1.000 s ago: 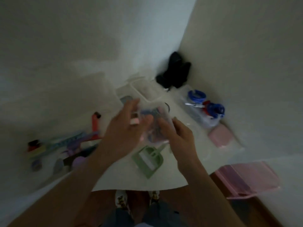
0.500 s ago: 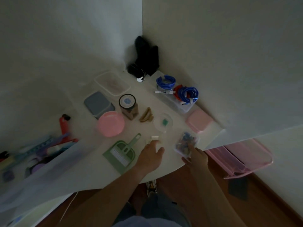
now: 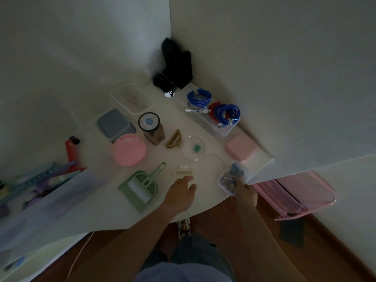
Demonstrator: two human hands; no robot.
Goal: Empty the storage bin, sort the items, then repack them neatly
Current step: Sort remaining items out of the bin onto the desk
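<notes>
Clear plastic box (image 3: pixel 234 177) of small coloured bits is gripped by the right hand (image 3: pixel 245 193) at the table (image 3: pixel 97 202) edge, seemingly for sorting; just left of the box, the left hand (image 3: pixel 181 193) is spread open over a cream hair clip (image 3: pixel 183 171).

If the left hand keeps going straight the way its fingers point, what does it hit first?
Most likely the cream hair clip lying just beyond the left hand: its fingertips are almost at it. Past that sits the clear round dish. Height above the table is hard to judge.
</notes>
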